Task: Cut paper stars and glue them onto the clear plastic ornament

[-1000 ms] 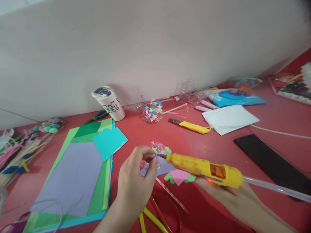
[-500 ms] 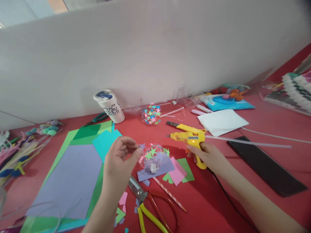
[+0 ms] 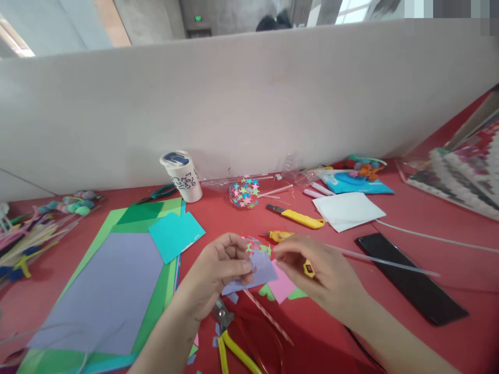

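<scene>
Compared with half a second ago, see right hand (image 3: 331,270) off the glue gun (image 3: 279,236) handle and shifted inward, now in front of gun. See left hand (image 3: 216,267) shifted rightward too, now overlapping the clear star-covered dome (image 3: 258,248). Right grip: curved, thumb and fingers spread, with gun body visible through the gap. Left grip: thumb close to curled fingers; cannot tell if pinching anything small. Find dome mid-desk (image 3: 312,343), partly hidden by left fingertips, near purple paper piece (image 3: 265,270), green stars showing. Nearby: pink paper (image 3: 281,284), green scraps (image 3: 298,294), striped stick (image 3: 268,317). Closer to wearer: pliers (image 3: 223,315) with yellow and red handles, next to left wrist. Farther back: star-covered ball (image 3: 245,192), yellow cutter (image 3: 303,217), white cup (image 3: 183,179). Off right: white sheets (image 3: 349,212), black phone (image 3: 413,288) crossed by clear glue stick (image 3: 390,264). Off left: large purple sheet (image 3: 103,285) on green ones, cyan piece (image 3: 177,235) at its corner.
</scene>
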`<state>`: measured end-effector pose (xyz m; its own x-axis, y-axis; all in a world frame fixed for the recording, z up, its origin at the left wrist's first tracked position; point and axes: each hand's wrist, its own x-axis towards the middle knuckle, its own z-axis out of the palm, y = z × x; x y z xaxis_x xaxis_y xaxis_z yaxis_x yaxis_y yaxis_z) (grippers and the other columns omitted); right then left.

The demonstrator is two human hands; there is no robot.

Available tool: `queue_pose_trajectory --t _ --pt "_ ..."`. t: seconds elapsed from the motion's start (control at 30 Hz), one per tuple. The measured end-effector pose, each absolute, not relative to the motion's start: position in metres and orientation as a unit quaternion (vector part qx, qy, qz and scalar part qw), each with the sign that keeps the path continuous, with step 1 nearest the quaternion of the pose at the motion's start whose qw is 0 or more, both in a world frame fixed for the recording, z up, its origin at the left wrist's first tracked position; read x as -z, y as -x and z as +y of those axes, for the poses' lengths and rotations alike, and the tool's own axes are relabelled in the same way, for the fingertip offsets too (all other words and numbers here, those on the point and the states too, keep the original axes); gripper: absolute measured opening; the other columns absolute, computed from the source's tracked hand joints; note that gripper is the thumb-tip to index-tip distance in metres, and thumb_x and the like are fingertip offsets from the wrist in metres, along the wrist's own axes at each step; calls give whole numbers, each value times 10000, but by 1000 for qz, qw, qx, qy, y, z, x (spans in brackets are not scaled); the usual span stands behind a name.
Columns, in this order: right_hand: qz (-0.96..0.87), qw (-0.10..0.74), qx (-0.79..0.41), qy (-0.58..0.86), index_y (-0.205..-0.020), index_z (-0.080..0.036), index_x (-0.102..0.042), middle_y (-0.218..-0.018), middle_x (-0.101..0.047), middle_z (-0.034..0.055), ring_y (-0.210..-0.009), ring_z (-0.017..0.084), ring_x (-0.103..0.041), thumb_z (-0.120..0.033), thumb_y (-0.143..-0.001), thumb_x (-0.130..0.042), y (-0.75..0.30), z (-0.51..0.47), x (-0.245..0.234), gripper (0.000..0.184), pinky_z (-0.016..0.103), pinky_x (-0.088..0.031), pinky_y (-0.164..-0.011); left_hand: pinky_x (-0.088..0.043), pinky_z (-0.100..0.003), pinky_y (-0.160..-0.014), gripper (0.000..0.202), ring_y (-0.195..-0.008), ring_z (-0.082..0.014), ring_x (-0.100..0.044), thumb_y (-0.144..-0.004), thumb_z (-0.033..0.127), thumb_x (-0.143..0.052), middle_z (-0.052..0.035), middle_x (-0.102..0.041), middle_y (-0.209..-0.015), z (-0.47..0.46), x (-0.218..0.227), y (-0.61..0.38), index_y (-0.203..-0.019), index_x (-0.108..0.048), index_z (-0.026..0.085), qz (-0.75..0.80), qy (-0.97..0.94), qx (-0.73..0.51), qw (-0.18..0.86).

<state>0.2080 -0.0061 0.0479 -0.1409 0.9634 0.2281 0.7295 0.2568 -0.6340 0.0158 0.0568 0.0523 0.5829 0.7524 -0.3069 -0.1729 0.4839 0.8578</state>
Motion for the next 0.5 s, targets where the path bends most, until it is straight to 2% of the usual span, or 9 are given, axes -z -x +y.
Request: queue_pose_trajectory --t 0.1,0.3,0.4,0.5 --pt "-762 403 -214 459 -952 -226 -594 -865 -676 12 -737 132 -611 -157 -894 -525 -196 -5 -60 113 233 -477 -684 -449 -179 -515 246 -519 -79 -580 -633 111 -696 18 -616 -630 56 -51 -15 -841 -580 171 320 -385 -248 829" --pt "-768 409 -252 424 -869 -212 -617 -820 -678 16 -758 143 -616 -129 -891 -542 -195 -2 -56 114 256 -477 -715 -441 -159 -483 256 -472 -57 -544 -627 81 -674 16 -610 -618 54 -49 -21 -855 -591 165 276 -352 -213 869" --pt "-752 411 -266 442 -832 -209 -598 -800 -651 15 -738 146 -600 -148 -896 -525 -199 0 -54 114 259 -469 -688 -427 -169 -475 252 -473 -69 -551 -674 162 -671 19 -615 -621 57 -51 -18 -908 -579 177 284 -378 -201 858" --pt "-657 434 -345 511 -791 -209 -556 -680 -580 -10 -602 131 -560 -228 -906 -499 -204 4 -53 130 233 -452 -554 -387 -190 -454 168 -432 -77 -486 -747 266 -609 48 -566 -553 71 -48 -3 -887 -552 194 368 -486 -245 754"
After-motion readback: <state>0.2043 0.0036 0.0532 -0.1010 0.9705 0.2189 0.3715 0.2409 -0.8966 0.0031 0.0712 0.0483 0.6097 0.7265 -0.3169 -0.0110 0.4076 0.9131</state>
